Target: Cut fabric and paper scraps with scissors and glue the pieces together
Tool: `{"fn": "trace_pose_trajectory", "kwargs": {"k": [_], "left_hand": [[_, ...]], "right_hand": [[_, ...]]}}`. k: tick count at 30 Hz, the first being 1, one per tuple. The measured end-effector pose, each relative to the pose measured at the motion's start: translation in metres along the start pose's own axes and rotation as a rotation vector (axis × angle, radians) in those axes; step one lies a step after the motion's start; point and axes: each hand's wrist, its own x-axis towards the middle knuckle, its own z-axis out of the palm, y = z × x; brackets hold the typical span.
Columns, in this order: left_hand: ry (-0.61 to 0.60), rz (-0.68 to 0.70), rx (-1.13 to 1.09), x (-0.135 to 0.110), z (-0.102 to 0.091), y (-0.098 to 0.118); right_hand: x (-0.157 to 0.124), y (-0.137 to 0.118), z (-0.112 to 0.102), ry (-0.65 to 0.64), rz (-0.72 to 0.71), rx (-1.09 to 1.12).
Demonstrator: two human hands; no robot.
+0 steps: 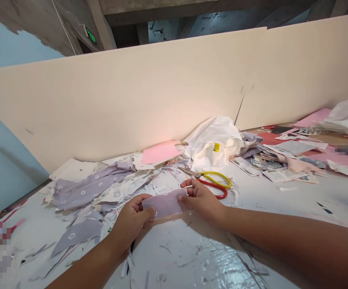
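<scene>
Between my two hands is a small rectangular piece of lilac fabric (165,204), held just over the white table. My left hand (131,218) pinches its left end, thumb on top. At the right end my right hand (199,198) grips it between thumb and fingers. Right behind the right hand lie scissors (214,184) with one yellow and one red handle, blades pointing left. Larger lilac fabric pieces with white flowers (94,186) are spread to the left among pale scraps.
A white plastic bag (214,138) with a yellow label sits behind the scissors, beside a pink sheet (161,152). Stacked fabric pieces (277,160) lie at the right. A cream panel (131,100) closes off the table's back. Thin offcuts litter the white tabletop (174,249).
</scene>
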Motion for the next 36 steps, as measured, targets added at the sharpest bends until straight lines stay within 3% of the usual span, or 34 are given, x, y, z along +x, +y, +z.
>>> {"fn": "trace_pose_trajectory", "kwargs": {"k": [7,11,17,22,27,32,36], "left_hand": [[0.099,0.064,0.078,0.009,-0.005,-0.009],[0.111,0.073,0.056,0.011,-0.007,-0.011],[-0.085,0.005,-0.145,0.01,-0.008,-0.009],[-0.123,-0.014,-0.104,0.008,-0.006,-0.011],[-0.06,-0.028,-0.079,0.007,-0.003,-0.009],[0.0,0.008,-0.075,0.007,-0.006,-0.007],[0.012,0.036,-0.037,0.008,-0.007,-0.01]], "right_hand": [[-0.001,0.001,0.001,-0.008,0.013,-0.04],[-0.002,-0.002,0.001,-0.021,0.031,0.052],[0.0,-0.002,0.0,-0.057,0.057,0.071],[0.0,0.001,-0.002,-0.097,0.03,0.022],[-0.001,-0.001,0.0,-0.001,0.069,-0.008],[0.0,-0.002,0.0,-0.109,0.063,0.066],[0.001,-0.001,0.0,-0.089,0.067,0.05]]}}
